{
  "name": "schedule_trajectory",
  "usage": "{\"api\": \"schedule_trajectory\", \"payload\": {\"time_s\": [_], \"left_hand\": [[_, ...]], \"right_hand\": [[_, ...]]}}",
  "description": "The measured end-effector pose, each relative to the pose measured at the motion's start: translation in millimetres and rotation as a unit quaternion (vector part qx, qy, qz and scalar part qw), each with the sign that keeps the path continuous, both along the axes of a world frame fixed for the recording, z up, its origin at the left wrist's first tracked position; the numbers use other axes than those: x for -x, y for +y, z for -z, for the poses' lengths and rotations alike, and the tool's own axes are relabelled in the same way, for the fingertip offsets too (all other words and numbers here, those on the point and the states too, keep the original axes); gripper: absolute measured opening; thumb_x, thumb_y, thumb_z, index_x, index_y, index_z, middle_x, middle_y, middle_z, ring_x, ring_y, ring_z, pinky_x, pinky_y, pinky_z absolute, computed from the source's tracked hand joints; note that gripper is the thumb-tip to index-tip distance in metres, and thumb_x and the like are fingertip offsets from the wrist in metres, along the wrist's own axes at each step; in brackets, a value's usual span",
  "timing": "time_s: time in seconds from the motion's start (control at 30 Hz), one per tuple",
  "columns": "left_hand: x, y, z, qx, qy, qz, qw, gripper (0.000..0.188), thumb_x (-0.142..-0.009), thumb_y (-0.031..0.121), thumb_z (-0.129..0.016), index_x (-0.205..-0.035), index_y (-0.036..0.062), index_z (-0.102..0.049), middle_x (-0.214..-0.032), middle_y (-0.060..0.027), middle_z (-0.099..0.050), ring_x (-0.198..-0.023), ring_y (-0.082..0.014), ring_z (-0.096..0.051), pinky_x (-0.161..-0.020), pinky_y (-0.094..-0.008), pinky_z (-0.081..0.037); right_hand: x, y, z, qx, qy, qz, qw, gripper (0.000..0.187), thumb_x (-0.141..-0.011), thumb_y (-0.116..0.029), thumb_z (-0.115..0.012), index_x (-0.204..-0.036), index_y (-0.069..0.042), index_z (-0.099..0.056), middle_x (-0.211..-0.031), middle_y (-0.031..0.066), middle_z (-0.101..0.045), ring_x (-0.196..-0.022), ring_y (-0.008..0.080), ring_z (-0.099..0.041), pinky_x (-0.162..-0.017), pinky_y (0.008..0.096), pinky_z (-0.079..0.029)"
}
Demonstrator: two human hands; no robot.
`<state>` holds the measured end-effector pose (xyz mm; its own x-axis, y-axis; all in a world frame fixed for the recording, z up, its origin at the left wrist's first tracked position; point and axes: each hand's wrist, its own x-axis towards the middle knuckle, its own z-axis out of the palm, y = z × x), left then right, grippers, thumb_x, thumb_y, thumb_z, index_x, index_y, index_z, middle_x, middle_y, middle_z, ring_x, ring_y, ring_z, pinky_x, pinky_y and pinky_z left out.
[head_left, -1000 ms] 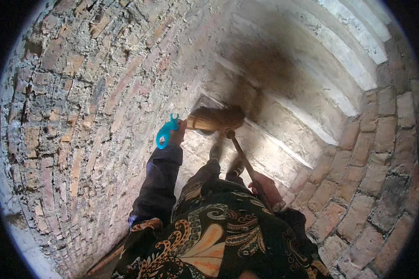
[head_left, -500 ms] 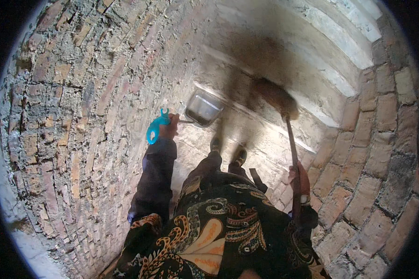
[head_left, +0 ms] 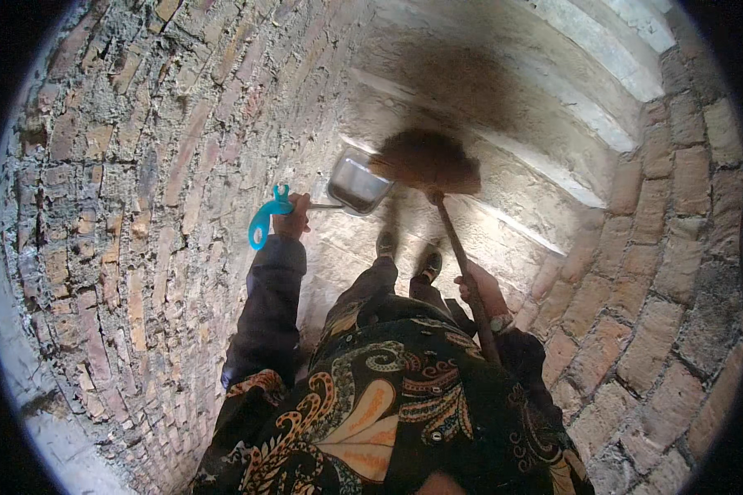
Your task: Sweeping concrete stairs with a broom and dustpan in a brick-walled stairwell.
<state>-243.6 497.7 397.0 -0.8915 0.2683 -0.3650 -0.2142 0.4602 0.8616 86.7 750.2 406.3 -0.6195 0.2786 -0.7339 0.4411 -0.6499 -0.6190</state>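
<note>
Since half a second ago, my broom (head_left: 428, 161) has swung left until its bristles meet the metal dustpan (head_left: 357, 183) at one o'clock from my left hand (head_left: 291, 219), which grips the blue handle. My right hand (head_left: 480, 290) clasps the stick, running toward eleven o'clock.

passage is narrow: rough tan brick wall (head_left: 132, 206) close on the left, curved brick wall (head_left: 660, 272) close on the right. pale stone steps (head_left: 553, 140) rise ahead. the metal dustpan with blue handle (head_left: 357, 183) and brown bristle broom (head_left: 428, 161) block the centre; open stair lies above them.
</note>
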Motion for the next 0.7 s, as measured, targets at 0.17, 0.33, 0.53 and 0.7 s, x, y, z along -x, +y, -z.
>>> {"api": "schedule_trajectory", "payload": {"time_s": [0.17, 0.33, 0.53, 0.7], "left_hand": [[0.6, 2.2, 2.3, 0.005, -0.007, -0.018, 1.0, 0.023, -0.076, 0.025, -0.057, -0.073, 0.0024, -0.057, -0.048, -0.0029, -0.045, -0.038, -0.0102, -0.043, -0.033, -0.0243, -0.038], [1.9, 0.5, 0.1, 0.016, -0.006, -0.001, 1.0, 0.024, -0.076, 0.026, -0.057, -0.074, 0.0021, -0.057, -0.049, -0.0042, -0.045, -0.039, -0.011, -0.044, -0.034, -0.0251, -0.038], [-2.2, 0.7, -6.2, 0.008, -0.018, -0.011, 1.0, 0.024, -0.077, 0.027, -0.057, -0.073, 0.0033, -0.057, -0.048, -0.0035, -0.044, -0.039, -0.0102, -0.043, -0.033, -0.0237, -0.038], [-7.2, -2.0, 0.0, -0.018, -0.008, -0.041, 0.999, 0.022, -0.076, 0.028, -0.058, -0.074, 0.0066, -0.056, -0.05, -0.0016, -0.044, -0.04, -0.0097, -0.042, -0.033, -0.0244, -0.038]], "right_hand": [[10.1, -3.3, 11.8, 0.083, -0.003, 0.025, 0.996, 0.028, -0.086, -0.023, -0.044, -0.106, -0.003, -0.048, -0.074, 0.0113, -0.057, -0.05, 0.0088, -0.049, -0.041, 0.0183, -0.04], [18.3, -25.4, -4.4, 0.091, 0.012, -0.009, 0.996, 0.034, -0.085, -0.025, -0.047, -0.11, -0.001, -0.047, -0.068, 0.0081, -0.057, -0.049, 0.009, -0.049, -0.045, 0.0207, -0.041], [25.3, -32.0, -46.7, 0.078, 0.028, -0.076, 0.994, 0.037, -0.085, -0.027, -0.045, -0.11, 0.0, -0.047, -0.069, 0.0064, -0.056, -0.052, 0.0085, -0.049, -0.046, 0.0195, -0.04], [27.3, -8.6, -66.7, -0.191, 0.162, -0.164, 0.954, 0.023, -0.086, -0.023, -0.044, -0.09, -0.001, -0.052, -0.069, 0.0063, -0.058, -0.054, 0.0097, -0.051, -0.051, 0.0217, -0.043]]}}
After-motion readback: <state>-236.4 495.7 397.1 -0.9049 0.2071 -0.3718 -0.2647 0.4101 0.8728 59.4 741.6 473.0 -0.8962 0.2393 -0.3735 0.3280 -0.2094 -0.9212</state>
